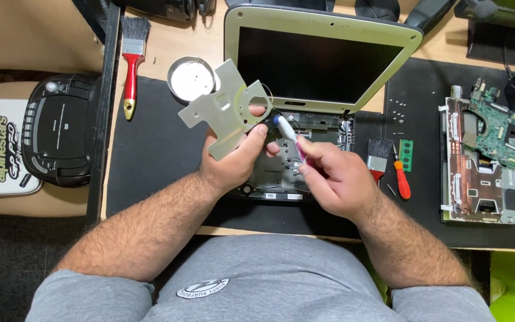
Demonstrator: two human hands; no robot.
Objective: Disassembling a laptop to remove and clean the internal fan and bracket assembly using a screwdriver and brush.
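An opened laptop (305, 89) is seen on the desk (162, 149). Above its base, a flat metal plate (225, 107) is gripped in the left hand (233, 158), tilted. A white-tipped pen tool (288, 134) is pinched by the right hand (335, 176), its tip just beside the plate's edge. Bare mat is left at the left side.

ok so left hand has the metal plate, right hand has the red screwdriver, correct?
Not quite. The left hand does hold the metal plate, but the right hand holds a white-tipped pen-like tool. The head view shows the red screwdriver lying on the mat.
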